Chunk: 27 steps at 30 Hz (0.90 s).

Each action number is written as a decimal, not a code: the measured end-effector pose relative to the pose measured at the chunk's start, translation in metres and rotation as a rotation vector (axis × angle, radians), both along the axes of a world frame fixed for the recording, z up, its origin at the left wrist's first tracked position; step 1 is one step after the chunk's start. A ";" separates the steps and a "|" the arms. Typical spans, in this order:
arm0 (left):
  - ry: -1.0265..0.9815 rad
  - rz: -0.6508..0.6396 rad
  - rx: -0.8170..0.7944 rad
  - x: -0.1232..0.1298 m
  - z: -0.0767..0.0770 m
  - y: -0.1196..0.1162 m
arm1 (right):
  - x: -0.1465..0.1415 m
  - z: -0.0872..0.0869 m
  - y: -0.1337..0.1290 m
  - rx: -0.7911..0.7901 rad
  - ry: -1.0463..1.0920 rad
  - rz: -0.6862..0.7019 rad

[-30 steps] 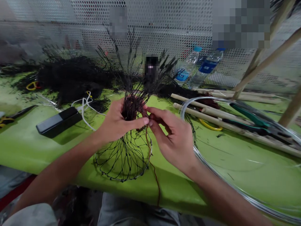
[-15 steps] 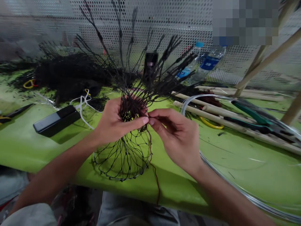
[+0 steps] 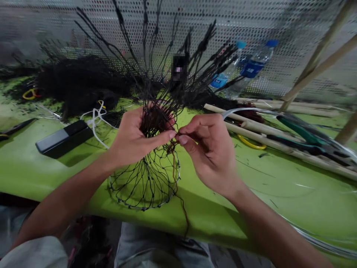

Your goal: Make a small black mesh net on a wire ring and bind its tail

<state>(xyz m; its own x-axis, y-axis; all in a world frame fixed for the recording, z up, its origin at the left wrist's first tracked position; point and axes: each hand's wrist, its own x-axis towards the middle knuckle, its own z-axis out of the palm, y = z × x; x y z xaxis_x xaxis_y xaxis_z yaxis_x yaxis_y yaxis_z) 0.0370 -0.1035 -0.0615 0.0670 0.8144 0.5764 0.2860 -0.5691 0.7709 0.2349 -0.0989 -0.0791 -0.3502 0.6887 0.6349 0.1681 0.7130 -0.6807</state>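
Note:
My left hand [image 3: 134,136] is wrapped round the gathered neck of a black knotted net [image 3: 146,175], its thumb pressing the near side. Below, the net flares onto a thin ring that rests near the table's front edge; above, its loose knotted ends [image 3: 200,63] fan upward. Thumb and forefinger of my right hand [image 3: 212,149] pinch a dark reddish-brown cord [image 3: 182,208] at the neck, close to my left thumb. From there the cord hangs past the ring and over the table edge. The exact knot is hidden by the fingers.
On the green table [image 3: 279,186] lie a black box-shaped device [image 3: 65,137] with a white cable, a heap of black netting [image 3: 80,82], wooden sticks [image 3: 295,152], green-handled pliers [image 3: 301,130] and coiled wire [image 3: 320,242]. Water bottles [image 3: 256,61] stand before a perforated metal panel [image 3: 212,15].
My right hand has drawn slightly up and away from my left thumb, opening a small gap with the cord between. My left hand keeps its hold; the whole view has shifted slightly.

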 end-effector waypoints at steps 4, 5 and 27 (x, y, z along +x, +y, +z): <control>-0.051 -0.050 -0.017 0.000 0.000 0.002 | 0.003 0.002 0.001 0.117 -0.058 -0.026; -0.066 -0.069 -0.019 0.000 0.000 0.002 | 0.003 0.003 0.002 0.168 -0.082 -0.050; -0.072 -0.148 -0.091 -0.004 -0.008 0.012 | 0.026 0.010 0.030 -0.174 0.155 0.543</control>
<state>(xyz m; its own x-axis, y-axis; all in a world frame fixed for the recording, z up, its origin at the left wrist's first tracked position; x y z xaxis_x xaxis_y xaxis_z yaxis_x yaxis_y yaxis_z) 0.0328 -0.0911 -0.0693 0.1512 0.8476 0.5087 0.1467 -0.5282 0.8364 0.2610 -0.0693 -0.0687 -0.5940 0.5351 0.6006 -0.3002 0.5453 -0.7827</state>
